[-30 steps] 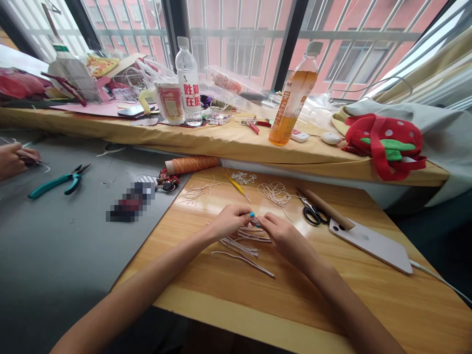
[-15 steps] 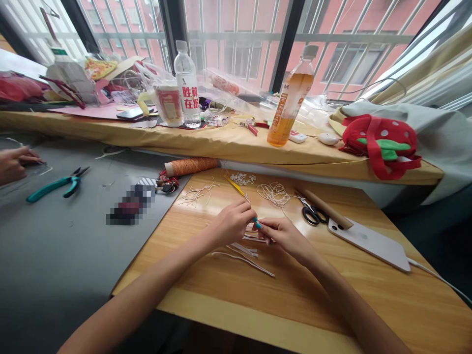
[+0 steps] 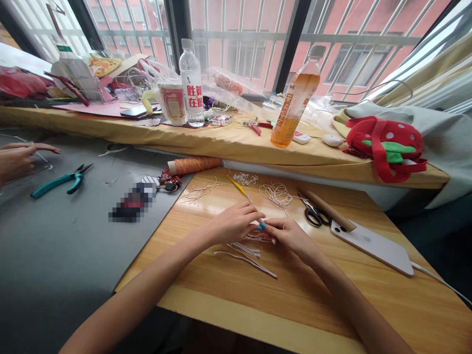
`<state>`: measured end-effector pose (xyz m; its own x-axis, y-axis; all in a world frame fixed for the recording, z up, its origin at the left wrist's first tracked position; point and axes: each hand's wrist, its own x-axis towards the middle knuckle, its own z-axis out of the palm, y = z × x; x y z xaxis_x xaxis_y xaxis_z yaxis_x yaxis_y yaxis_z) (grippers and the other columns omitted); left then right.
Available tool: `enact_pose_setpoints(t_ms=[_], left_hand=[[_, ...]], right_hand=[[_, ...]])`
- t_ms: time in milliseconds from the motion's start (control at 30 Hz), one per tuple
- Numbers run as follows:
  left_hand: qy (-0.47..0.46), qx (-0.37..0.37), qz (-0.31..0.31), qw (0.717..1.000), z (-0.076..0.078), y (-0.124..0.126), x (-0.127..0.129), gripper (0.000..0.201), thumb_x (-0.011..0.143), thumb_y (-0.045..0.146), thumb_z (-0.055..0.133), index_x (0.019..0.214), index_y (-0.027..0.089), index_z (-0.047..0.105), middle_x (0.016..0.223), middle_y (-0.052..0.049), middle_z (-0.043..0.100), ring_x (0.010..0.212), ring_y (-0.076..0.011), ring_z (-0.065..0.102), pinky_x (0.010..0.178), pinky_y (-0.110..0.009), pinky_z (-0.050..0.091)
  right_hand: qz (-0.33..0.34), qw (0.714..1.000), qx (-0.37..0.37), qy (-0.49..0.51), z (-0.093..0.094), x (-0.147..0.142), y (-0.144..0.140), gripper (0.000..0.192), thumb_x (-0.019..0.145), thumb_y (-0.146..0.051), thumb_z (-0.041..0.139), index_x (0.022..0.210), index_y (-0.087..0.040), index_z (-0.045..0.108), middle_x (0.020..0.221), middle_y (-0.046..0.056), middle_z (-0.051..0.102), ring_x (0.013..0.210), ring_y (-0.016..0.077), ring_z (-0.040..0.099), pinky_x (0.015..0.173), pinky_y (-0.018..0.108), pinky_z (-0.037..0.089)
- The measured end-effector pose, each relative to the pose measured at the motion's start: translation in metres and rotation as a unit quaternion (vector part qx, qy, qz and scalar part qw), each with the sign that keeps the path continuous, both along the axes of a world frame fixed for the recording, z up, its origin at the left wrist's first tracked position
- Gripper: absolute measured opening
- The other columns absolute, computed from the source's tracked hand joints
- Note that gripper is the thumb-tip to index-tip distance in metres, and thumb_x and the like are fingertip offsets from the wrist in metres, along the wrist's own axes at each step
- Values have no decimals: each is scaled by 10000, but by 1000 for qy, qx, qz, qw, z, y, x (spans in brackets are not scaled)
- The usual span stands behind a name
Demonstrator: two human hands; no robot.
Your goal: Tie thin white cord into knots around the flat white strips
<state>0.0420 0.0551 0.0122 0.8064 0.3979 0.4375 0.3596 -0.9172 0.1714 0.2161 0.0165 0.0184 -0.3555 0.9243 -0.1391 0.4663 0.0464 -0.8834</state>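
Left hand (image 3: pixel 236 222), right hand (image 3: pixel 295 237), fingertips pinched on thin white cord (image 3: pixel 260 221), brown round tube (image 3: pixel 326 210) overlapping pale smartphone (image 3: pixel 374 248), black-handled scissors (image 3: pixel 311 210) alongside

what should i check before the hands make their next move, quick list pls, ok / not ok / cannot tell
1. Grip: ok. The left hand and right hand meet fingertip to fingertip at a thin white strand.
2. Strand's fine detail: cannot tell. Fingers hide most of it.
3. Loose white strips: ok, on the wooden table close by the hands.
4. Scissors: ok, lying beyond the right hand.
5. Phone uncovered: not ok. The cardboard tube overlaps its near-scissors end.
6. Other person's hand out of the way: ok, far left.
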Motion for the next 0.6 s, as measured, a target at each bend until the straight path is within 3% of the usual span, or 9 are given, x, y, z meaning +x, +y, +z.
enact_pose_setpoints(t_ms=[267, 433, 600], left_hand=[[43, 110, -10, 993, 1, 0, -3, 220, 860, 190, 341, 847, 124, 551, 710, -45, 561, 698, -136, 446, 628, -244, 385], [97, 208, -24, 973, 4, -1, -8, 213, 858, 137, 325, 856, 102, 535, 715, -56, 554, 734, -153, 461, 638, -264, 383], [92, 260, -31, 961, 4, -2, -10, 218, 860, 140, 320, 824, 100, 531, 698, -51, 541, 723, -149, 469, 625, -257, 386]], right_hand=[[-5, 999, 44, -32, 5, -1, -3, 360, 726, -459, 466, 549, -148, 504, 486, -21, 434, 473, 94, 386, 468, 222, 293], [4, 1000, 10, -15, 4, 1, -2, 342, 719, -447, 470, 575, -140, 519, 526, -11, 455, 481, 93, 396, 467, 220, 290], [21, 999, -40, 13, 10, 0, -4, 326, 707, -440, 499, 582, -139, 514, 538, -23, 433, 495, 83, 376, 472, 212, 276]])
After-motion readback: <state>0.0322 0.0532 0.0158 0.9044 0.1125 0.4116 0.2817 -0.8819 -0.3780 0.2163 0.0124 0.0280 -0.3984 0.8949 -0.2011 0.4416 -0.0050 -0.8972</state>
